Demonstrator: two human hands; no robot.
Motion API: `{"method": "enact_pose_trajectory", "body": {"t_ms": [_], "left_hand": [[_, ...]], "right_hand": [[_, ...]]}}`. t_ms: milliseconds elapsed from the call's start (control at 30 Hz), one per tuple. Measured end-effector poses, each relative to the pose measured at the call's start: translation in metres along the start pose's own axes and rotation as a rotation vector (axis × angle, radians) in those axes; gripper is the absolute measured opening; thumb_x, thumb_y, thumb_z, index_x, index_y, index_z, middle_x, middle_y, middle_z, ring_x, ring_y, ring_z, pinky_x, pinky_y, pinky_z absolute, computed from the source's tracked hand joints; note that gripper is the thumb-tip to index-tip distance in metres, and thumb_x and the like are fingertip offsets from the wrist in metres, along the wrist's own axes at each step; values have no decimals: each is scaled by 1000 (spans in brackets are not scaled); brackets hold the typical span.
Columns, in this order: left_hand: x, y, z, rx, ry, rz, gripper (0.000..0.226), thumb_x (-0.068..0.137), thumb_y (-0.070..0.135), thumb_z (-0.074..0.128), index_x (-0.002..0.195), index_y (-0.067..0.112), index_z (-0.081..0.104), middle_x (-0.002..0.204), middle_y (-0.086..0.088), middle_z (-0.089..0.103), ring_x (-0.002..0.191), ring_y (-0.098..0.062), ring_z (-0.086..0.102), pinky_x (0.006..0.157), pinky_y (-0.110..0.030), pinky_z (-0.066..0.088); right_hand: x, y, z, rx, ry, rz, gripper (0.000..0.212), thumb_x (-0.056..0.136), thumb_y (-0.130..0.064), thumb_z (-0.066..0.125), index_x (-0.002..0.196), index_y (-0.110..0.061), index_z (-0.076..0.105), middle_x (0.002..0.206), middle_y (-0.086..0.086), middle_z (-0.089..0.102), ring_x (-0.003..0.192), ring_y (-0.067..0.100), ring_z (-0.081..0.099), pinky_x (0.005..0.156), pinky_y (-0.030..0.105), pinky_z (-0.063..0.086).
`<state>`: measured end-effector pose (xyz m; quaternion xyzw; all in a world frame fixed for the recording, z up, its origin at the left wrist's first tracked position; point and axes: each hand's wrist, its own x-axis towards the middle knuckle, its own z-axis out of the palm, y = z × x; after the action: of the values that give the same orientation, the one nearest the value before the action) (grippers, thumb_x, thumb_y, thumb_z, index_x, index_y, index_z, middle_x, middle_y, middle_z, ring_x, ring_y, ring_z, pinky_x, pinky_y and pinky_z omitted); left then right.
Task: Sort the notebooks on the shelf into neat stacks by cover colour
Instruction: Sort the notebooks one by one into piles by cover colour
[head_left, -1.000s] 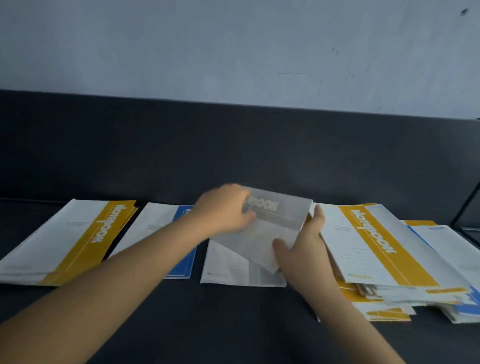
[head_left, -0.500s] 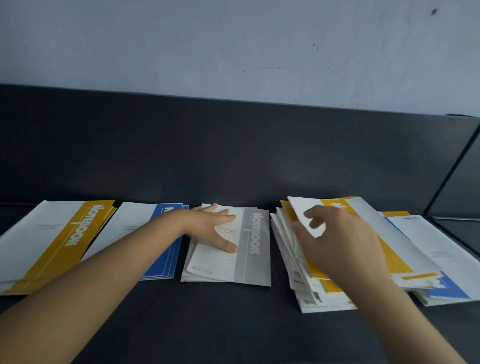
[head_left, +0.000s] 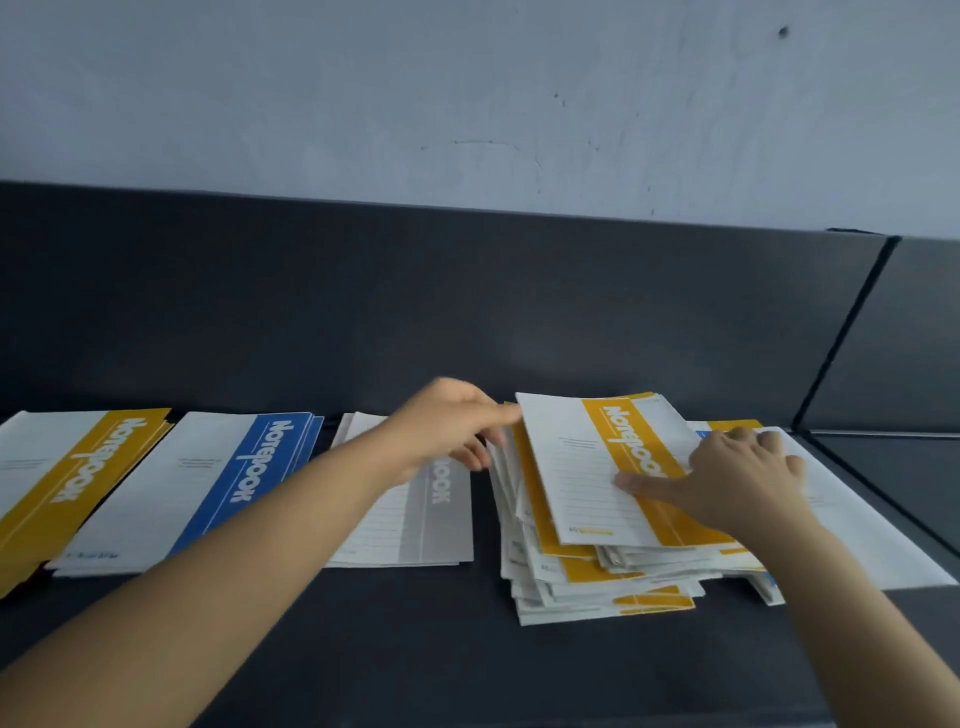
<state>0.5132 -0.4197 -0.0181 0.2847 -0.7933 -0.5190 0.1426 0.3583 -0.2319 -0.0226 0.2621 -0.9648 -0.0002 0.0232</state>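
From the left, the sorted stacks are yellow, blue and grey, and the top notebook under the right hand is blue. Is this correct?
Only the last part is wrong: the head view shows the top notebook under the right hand is yellow, not blue.
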Motion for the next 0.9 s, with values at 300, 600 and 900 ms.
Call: {"method": "enact_pose_trajectory", "body": {"t_ms": [300,600,900], "left_hand": [[-1,-5,46,-162,120,-105,33,88,23,70,119,13,60,112,2,70,99,-15,67,81,-28,54],[-59,-23,-45,-308,360,53,33,95,14,59,127,22,55,107,4,71,92,-14,69,64,-27,56],[-135,-105,-232,46,429,-100,45,75,18,83,115,21,62,101,6,71,87,-11,70,72,-27,56]], "right_hand": [[-7,-15,1,126,-109,-169,88,74,-83,36,131,-18,53,147,4,40,140,29,27,111,49,25],[-53,-101,-23,430,-32,-409,74,83,-70,42,135,-18,39,136,1,49,130,24,41,108,39,31],[-119,-302,-19,879,-275,-616,9,89,-26,66,85,-26,58,88,-9,66,80,9,63,71,29,55]]}}
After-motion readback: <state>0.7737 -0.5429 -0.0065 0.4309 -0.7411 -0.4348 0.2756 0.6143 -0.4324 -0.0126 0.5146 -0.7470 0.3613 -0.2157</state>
